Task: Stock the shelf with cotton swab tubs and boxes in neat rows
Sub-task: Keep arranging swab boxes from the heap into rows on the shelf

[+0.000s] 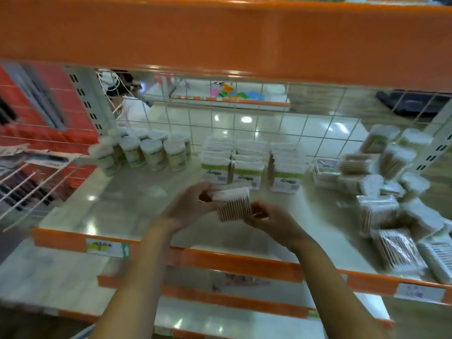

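both hands' grip partly hides blurred swab box.

The whole view is smeared by motion blur. The print on the green-banded boxes and on the round tubs cannot be read. The shelf-edge price labels are likewise illegible. The lower corner of the clear swab box is covered by the right hand, and its left end by the fingers of the left hand. The loose heap of packs is cut off at the right edge, and single packs are hard to tell apart. Both forearms are cut off at the bottom edge.
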Action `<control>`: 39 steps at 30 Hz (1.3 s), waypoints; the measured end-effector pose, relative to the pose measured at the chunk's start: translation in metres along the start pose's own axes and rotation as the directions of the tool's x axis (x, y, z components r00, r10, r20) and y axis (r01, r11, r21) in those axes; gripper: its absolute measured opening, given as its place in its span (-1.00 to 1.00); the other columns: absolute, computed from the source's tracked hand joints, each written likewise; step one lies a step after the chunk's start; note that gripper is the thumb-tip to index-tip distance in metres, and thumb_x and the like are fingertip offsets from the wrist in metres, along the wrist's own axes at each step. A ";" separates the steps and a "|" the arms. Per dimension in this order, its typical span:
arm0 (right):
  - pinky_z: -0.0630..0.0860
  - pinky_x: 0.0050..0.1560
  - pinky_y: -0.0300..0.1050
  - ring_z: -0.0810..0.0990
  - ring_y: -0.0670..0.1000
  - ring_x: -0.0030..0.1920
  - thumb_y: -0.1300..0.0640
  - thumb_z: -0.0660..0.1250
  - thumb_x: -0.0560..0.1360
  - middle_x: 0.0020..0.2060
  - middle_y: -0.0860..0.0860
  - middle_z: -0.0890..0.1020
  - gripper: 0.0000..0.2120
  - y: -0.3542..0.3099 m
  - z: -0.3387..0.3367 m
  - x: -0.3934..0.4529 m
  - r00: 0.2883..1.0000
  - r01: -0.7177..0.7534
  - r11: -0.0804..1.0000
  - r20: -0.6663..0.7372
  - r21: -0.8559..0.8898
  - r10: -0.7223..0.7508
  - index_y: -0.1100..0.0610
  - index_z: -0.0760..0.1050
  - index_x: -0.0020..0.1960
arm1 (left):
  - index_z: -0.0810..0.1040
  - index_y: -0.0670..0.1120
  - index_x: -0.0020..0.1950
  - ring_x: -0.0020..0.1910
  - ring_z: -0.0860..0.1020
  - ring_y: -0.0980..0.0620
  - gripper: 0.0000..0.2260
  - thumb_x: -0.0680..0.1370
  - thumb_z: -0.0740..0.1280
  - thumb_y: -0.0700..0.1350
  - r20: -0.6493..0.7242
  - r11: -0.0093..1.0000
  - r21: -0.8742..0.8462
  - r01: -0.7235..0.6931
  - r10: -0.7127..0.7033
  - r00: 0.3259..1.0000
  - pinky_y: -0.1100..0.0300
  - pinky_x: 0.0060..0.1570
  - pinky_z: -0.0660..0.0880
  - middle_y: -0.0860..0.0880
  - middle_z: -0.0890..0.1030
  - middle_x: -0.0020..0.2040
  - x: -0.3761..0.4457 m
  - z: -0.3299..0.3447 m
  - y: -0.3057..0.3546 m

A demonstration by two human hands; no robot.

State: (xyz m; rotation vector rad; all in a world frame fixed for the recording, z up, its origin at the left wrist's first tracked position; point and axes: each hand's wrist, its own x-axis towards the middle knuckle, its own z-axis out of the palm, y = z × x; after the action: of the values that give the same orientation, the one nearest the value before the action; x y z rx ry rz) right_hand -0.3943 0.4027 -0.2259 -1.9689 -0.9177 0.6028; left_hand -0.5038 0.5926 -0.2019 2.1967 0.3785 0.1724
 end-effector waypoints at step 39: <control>0.39 0.09 -0.11 0.50 0.15 0.17 0.17 0.27 0.50 0.19 0.13 0.56 -0.72 -0.024 0.061 0.079 0.938 -0.235 0.862 -0.337 -0.450 0.079 0.16 0.51 0.19 | 0.36 -0.15 0.16 -0.17 0.51 0.09 -0.56 0.40 0.50 -0.17 -0.331 0.999 -0.019 -0.048 0.039 0.943 0.36 -0.25 0.44 -0.01 0.50 -0.04 0.079 -0.014 -0.061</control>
State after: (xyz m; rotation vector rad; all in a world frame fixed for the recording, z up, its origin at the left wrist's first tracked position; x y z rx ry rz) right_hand -0.3967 0.5040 -0.2422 -2.5233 -0.7594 0.1386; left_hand -0.4453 0.6646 -0.2428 2.1509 0.5103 0.5730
